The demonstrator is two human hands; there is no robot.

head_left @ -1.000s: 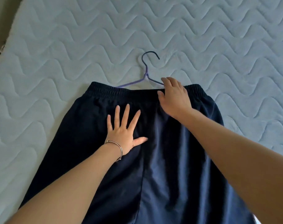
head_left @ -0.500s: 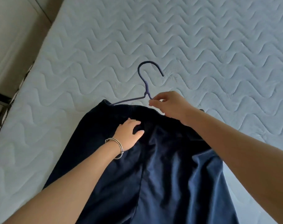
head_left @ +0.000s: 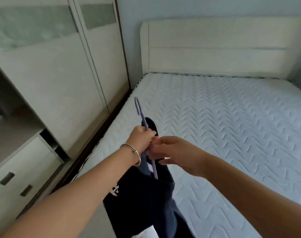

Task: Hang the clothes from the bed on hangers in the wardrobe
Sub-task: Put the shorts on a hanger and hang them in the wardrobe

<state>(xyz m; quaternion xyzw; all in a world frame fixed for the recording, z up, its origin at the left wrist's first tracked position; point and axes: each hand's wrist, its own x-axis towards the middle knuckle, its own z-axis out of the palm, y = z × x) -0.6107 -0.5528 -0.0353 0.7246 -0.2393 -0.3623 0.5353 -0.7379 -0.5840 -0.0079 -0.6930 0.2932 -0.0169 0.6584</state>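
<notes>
Hanging nearest the camera: dark navy garment [head_left: 146, 203], draped down from the hands toward the bottom edge of view, off the mattress, over the bed's left edge. Pale lettering on the cloth, too blurred to read. A white patch shows at the lowest fold.

Left hand [head_left: 142, 139] closed in a fist round the neck of the purple hanger [head_left: 145, 122], cloth bunched under the same grip. Metal bangle [head_left: 132, 152] on that wrist. Right hand [head_left: 172, 152] touching the left, thumb and fingers pinching at the hanger's lower arm and the cloth beside it; whether it grips the wire or only the fabric, cannot tell. Hanger tilted, hook uppermost and pointing away, one arm slanting down into the garment.

Bed [head_left: 232, 134] beyond and to the right of the hands: pale quilted mattress with a wavy stitch pattern. Cream headboard [head_left: 215, 48] upright along its far edge.

Left of the bed, a narrow dark gap, then the wardrobe [head_left: 60, 74]: white sliding doors with frosted panels near the top. White drawers [head_left: 22, 172] with recessed handles at near left. An opening shows at the far left edge; contents too dark to make out.
</notes>
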